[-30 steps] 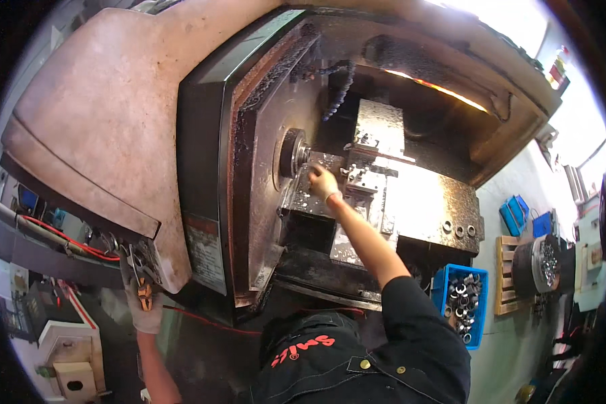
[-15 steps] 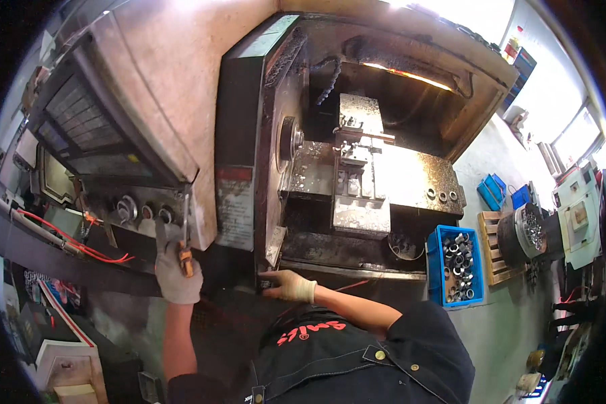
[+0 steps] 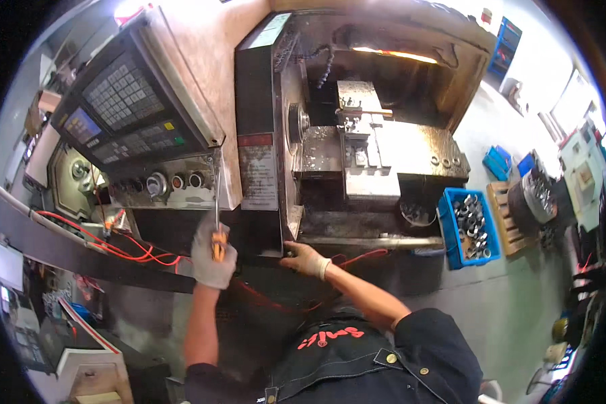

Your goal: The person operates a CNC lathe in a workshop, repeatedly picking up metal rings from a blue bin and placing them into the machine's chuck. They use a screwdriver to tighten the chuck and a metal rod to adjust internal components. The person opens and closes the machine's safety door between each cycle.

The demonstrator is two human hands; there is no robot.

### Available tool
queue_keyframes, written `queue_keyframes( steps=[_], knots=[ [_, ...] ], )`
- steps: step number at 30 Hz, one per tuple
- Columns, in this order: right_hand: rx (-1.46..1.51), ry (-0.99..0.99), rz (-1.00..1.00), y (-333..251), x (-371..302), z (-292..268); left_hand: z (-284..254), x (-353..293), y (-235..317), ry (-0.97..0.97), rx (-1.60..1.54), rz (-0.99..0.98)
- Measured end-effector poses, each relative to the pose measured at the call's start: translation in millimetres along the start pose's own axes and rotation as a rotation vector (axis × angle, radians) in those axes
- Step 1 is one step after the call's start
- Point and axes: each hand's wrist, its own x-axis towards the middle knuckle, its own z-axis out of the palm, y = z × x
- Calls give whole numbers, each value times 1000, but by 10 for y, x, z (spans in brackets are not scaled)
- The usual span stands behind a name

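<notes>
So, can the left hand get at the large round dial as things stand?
Probably yes: the left hand is below and right of the dial, with nothing visible blocking the way. It grips an orange-handled tool, though, so turning the dial may be awkward.

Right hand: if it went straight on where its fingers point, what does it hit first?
Likely the lower corner of the black panel. The right hand points left at it and looks very close or touching; one view leaves depth unclear.
</notes>
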Motion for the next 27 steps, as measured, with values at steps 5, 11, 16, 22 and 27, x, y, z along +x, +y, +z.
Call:
queue_keyframes(
  steps=[5,11,16,22,27],
  knots=[
    [-35,6,31,-69,-262,-210,333,-1053,-187,-80,-424,-262],
    [-13,160,-68,24,-1023,-690,1122,-2051,-396,-435,-278,-299],
    [129,295,-95,354,-1719,-1236,1982,-2410,214,-756,-89,-198],
    [817,488,-130,741,-2662,-1768,2766,-2583,709,-1042,-188,-237],
    [1514,790,-97,1798,-3725,-2163,3422,-2637,1218,-1371,141,-133]
  ],
)
